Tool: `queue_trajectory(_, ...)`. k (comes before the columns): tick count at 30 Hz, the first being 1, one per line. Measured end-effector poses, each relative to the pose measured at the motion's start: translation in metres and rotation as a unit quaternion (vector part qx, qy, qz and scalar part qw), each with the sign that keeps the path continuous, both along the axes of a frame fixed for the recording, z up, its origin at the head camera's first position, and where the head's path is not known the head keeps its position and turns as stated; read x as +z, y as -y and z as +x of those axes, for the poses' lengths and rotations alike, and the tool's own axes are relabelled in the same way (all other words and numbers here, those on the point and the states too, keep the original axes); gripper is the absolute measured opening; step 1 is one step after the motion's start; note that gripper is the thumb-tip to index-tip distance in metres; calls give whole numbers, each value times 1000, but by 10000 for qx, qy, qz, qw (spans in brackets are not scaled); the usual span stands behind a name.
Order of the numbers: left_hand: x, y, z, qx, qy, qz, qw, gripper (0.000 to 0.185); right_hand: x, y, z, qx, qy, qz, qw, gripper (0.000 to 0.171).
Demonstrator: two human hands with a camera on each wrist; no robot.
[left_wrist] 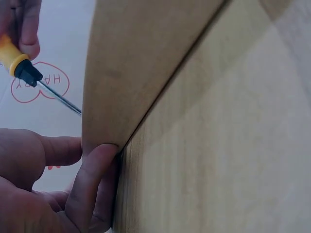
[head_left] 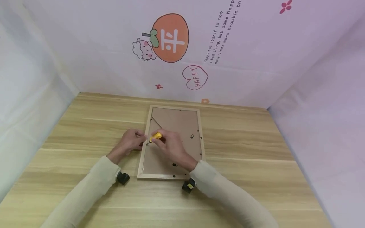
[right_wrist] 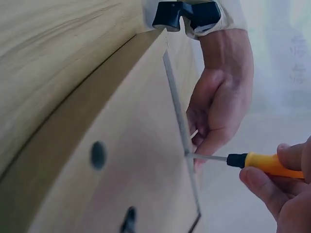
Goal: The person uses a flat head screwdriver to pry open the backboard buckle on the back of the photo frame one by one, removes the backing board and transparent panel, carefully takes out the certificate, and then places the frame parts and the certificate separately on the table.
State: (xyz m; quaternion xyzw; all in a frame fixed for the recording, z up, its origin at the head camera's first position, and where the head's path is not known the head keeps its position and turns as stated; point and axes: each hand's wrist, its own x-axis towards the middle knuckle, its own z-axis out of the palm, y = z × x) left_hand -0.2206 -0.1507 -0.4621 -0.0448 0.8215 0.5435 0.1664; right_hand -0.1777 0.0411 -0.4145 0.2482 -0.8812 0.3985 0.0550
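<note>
Pale sleeves [head_left: 231,193], nearest in the head view, extend over the bench [head_left: 245,186]; on it lies a wooden frame [head_left: 159,177], backing board [head_left: 175,120] upward. The left hand [head_left: 130,141] grips its left rim with bent fingers; the right hand [head_left: 173,147], fingers curled, grips a yellow screwdriver [head_left: 157,135]. Left wrist view: thumb and finger touch the frame's edge. Right wrist view: the screwdriver tip meets the inner rim, beside the left hand.
</note>
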Motion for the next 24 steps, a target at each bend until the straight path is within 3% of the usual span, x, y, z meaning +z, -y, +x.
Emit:
queue_trajectory(7,1,0,1,-41,10,-23,10000,30,15,12,3,7,284,541,9981,16)
queue_trajectory(15,0,3,-1,-68,-45,-151,9999,26,25,25,2,166,184,1060,9941,15)
queue_trajectory(19,-1,4,-1,-73,-87,-151,9998,27,23,19,-1,259,406,890,9949,14)
queue_trajectory(24,-2,2,-1,-98,-79,-138,9998,29,8,-3,-7,53,791,136,9968,19)
